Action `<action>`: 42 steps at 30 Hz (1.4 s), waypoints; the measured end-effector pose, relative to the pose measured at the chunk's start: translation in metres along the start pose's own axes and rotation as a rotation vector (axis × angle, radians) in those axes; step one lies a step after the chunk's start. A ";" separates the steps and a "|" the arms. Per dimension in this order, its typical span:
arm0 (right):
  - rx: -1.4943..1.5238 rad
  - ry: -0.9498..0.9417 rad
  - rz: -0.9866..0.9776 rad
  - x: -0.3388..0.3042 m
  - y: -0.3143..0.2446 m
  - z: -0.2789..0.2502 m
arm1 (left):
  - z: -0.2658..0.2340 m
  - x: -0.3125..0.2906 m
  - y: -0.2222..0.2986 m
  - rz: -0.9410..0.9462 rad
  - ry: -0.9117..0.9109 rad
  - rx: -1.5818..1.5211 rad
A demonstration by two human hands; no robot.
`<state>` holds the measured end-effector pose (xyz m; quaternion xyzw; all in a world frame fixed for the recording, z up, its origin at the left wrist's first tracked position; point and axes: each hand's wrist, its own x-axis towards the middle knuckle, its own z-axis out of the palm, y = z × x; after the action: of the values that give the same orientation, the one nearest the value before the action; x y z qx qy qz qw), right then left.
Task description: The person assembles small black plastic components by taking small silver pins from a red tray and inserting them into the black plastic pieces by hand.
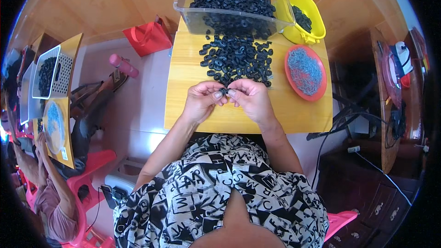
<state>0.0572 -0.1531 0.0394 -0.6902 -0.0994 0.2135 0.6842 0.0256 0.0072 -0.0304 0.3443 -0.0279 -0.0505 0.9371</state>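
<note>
Between my two hands is a small black plastic part (223, 91), pinched by the fingertips just above the near part of the yellow table. My left hand (202, 99) grips it from the left with thumb and forefinger. From the other side my right hand (250, 98) closes on it in the same way; whether a tiny second piece is in those fingers cannot be seen. Just beyond my fingertips lies a loose spread of similar black parts (239, 59). To the right, an orange-red plate (289, 74) carries a heap of small silvery metal pieces (305, 71).
A clear plastic bin (183, 16) full of black parts stands at the table's far edge. Beside it is a yellow bucket (317, 23) with more parts. A red bag (148, 38) and pink bottle (124, 65) are on the floor. At left, another person (57, 206) sits by a second table.
</note>
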 end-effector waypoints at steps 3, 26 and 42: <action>-0.085 0.048 0.009 0.001 0.002 0.002 | 0.000 0.000 -0.001 0.000 0.009 0.024; -0.573 0.103 -0.124 0.007 0.012 0.006 | 0.005 -0.007 -0.009 0.128 0.129 0.642; 0.101 -0.314 0.222 0.018 0.023 -0.024 | 0.007 -0.011 -0.006 0.072 0.010 0.600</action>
<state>0.0796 -0.1681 0.0134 -0.6201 -0.1171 0.3974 0.6662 0.0137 -0.0007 -0.0290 0.6047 -0.0491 -0.0048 0.7949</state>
